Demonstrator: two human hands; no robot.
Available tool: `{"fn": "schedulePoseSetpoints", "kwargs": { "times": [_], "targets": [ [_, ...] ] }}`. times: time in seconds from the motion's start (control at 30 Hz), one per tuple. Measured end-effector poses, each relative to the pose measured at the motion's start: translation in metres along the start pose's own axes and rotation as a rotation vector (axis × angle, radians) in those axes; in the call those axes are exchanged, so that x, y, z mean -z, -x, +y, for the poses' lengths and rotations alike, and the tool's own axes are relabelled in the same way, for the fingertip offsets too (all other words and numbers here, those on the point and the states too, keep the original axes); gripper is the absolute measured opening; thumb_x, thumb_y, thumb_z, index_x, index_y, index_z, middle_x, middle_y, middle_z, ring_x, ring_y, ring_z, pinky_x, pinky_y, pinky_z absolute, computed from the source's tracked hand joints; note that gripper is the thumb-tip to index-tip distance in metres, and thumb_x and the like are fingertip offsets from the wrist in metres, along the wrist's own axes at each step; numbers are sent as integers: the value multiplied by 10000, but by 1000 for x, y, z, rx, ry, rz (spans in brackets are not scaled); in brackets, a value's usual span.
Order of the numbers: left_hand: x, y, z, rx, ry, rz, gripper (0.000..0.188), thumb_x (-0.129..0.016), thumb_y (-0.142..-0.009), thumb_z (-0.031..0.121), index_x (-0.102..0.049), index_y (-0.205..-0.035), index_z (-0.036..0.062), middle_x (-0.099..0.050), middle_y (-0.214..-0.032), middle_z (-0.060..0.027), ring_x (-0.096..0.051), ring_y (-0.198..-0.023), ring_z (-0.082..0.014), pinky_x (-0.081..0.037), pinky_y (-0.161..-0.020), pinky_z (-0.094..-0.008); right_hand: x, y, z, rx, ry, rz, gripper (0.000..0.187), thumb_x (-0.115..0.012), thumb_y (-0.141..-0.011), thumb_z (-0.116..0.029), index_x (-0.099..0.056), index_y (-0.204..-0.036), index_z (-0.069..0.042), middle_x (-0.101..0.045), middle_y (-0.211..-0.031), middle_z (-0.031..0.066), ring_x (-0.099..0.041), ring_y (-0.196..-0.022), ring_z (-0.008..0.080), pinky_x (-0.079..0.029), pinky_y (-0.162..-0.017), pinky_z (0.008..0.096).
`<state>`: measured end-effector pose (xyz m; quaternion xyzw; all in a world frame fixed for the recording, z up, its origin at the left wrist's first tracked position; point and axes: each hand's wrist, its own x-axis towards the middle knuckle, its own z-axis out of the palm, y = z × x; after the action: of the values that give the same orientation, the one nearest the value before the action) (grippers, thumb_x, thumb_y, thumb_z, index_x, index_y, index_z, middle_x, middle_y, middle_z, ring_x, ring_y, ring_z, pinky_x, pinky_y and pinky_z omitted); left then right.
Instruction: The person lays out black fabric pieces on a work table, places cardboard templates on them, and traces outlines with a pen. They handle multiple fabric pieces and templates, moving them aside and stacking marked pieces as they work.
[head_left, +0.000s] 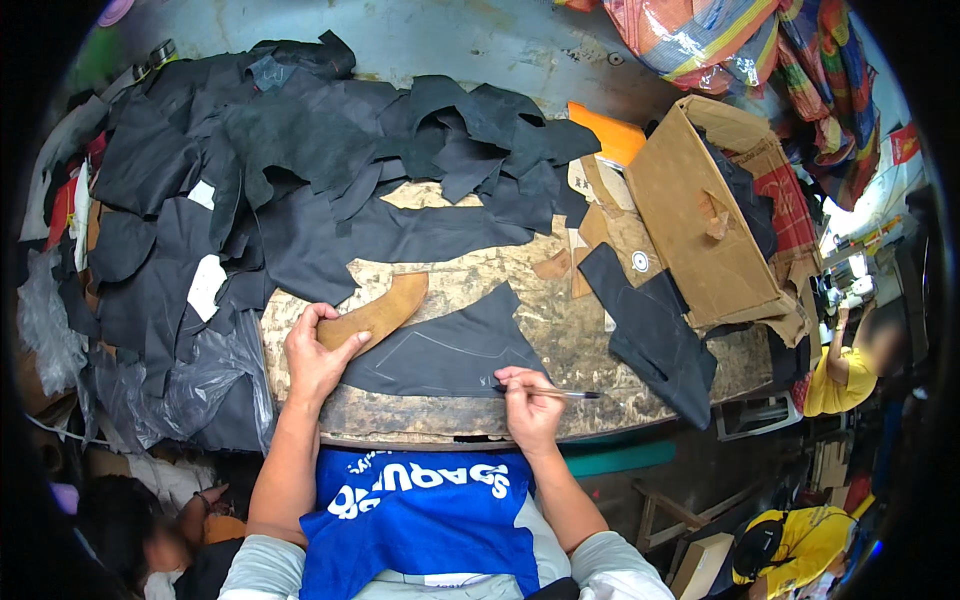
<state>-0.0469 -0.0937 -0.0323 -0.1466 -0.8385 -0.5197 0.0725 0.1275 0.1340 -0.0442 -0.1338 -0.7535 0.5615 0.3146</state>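
Note:
My left hand (pixel 313 360) grips a curved tan template (pixel 388 308), thumb on top, at the left side of a black leather piece (pixel 445 345). The template's lower part hides under my fingers and its tip reaches past the leather's upper left edge. Thin pale outlines run across the leather, which lies flat on a worn wooden board (pixel 410 415). Closed around a slim pen (pixel 575 394), my right hand (pixel 530 408) rests by the leather's lower right corner. Small light marks show beside its fingertips.
Black leather scraps (pixel 300 130) pile along the back and left, with clear plastic (pixel 190 385) at the near left. On the right lie a folded black piece (pixel 650 335) and an open cardboard box (pixel 705 230). Other people (pixel 845 370) are at the right and lower left.

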Motion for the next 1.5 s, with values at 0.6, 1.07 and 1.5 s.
{"fn": "schedulePoseSetpoints", "kwargs": {
  "times": [0.6,1.07,1.5],
  "targets": [
    [16,-9,23,-77,46,-294,283,-820,-616,59,-706,-869,4,-657,-791,-96,-624,-743,-188,-496,-702,-292,30,-39,-18,-141,-245,391,277,-447,-1001,-159,-527,-1146,63,-614,-788,110,-633,-697,168,-509,-625,249],
    [25,-30,37,146,-336,-306,413,-789,-642,168,-670,-995,-11,-664,-932,-185,-646,-890,-316,-484,-826,-354,26,-37,-15,77,724,-51,409,-751,-748,-165,-608,-1094,-2,-653,-881,174,-622,-818,334,-496,-743,393],
    [-22,71,87,846,1468,-923,471,-568,-923,92,-386,-1348,-1,-519,-1292,-171,-561,-1146,-256,-495,-944,-397,7,-52,-106,-437,-474,-165,228,-650,-855,-46,-565,-1054,27,-658,-901,52,-592,-798,87,-481,-737,235]
  ]
}}
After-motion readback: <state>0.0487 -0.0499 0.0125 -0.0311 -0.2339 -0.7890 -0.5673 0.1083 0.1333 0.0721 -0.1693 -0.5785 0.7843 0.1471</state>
